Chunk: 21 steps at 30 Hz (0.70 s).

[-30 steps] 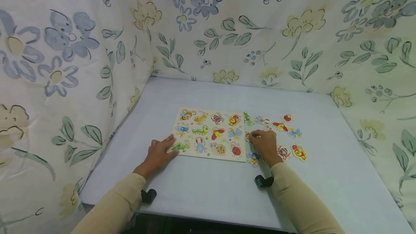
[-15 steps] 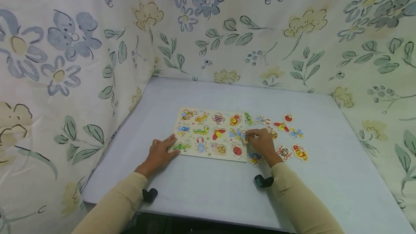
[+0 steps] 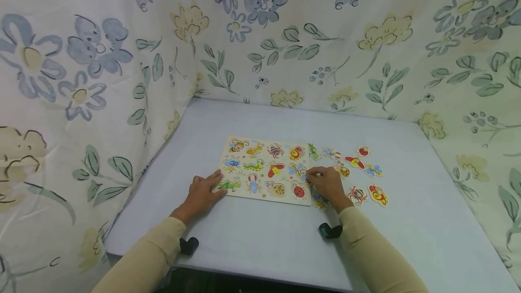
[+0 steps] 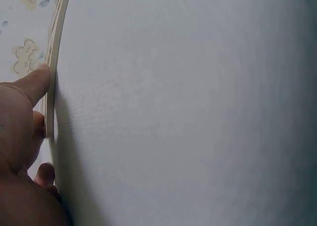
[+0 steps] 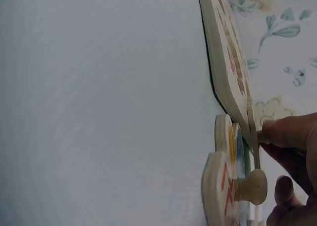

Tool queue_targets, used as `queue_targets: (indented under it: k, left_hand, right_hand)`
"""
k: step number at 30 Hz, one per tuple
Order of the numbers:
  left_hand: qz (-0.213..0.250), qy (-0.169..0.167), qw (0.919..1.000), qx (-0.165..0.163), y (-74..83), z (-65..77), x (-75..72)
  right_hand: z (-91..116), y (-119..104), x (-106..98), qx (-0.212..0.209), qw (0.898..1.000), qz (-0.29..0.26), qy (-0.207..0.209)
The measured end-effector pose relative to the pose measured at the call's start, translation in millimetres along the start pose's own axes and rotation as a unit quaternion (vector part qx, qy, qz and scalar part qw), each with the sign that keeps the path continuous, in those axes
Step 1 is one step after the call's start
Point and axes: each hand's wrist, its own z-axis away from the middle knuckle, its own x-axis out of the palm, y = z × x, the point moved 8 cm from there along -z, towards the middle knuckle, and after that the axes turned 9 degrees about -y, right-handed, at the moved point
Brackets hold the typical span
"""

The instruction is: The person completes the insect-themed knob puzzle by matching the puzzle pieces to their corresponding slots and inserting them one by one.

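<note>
One thin wooden piece (image 5: 252,127), right hand (image 3: 328,183) pinching

"What has the right hand (image 3: 325,184) done since a second ago?"

"Moved slightly leftward relative to the board (image 3: 288,195), taking the pinched piece (image 3: 303,175) with it."

"And where was that piece?"

"Just beside the board's right edge. Half a second ago it reached across that edge; now it sits further in, overlapping the printed winged insect (image 3: 295,170) as seen from the head."

"Anything uncovered?"

"A spotted piece (image 3: 343,171), mostly hidden by the hand at first, shows more fully. The head view has also shifted slightly."
</note>
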Motion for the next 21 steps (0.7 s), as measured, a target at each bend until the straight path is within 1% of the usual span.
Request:
queue_targets:
  k: [4, 6, 10, 16, 21]
  left_hand:
    - [-0.002, -0.004, 1.0000, -0.003, -1.9, 0.2, 0.2]
    - [-0.002, -0.007, 1.0000, -0.004, -2.1, 0.0, 0.4]
    - [-0.005, -0.007, 1.0000, -0.003, -2.1, -0.3, -0.3]
    - [-0.003, -0.005, 1.0000, -0.003, -3.0, -1.3, -1.0]
    - [0.002, -0.004, 1.0000, -0.006, -5.3, -1.4, 0.6]
  right_hand:
    - [-1.6, -5.8, 1.7, -0.007, 1.000, 0.005, 0.005]
    - [-3.0, -10.9, 2.2, -0.019, 1.000, 0.007, 0.008]
    - [-8.7, -22.8, 3.6, -0.054, 0.998, 0.012, 0.015]
    - [-17.7, -42.9, 8.4, -0.095, 0.995, 0.007, 0.020]
    - [-26.2, -68.8, 13.0, -0.153, 0.988, 0.005, 0.026]
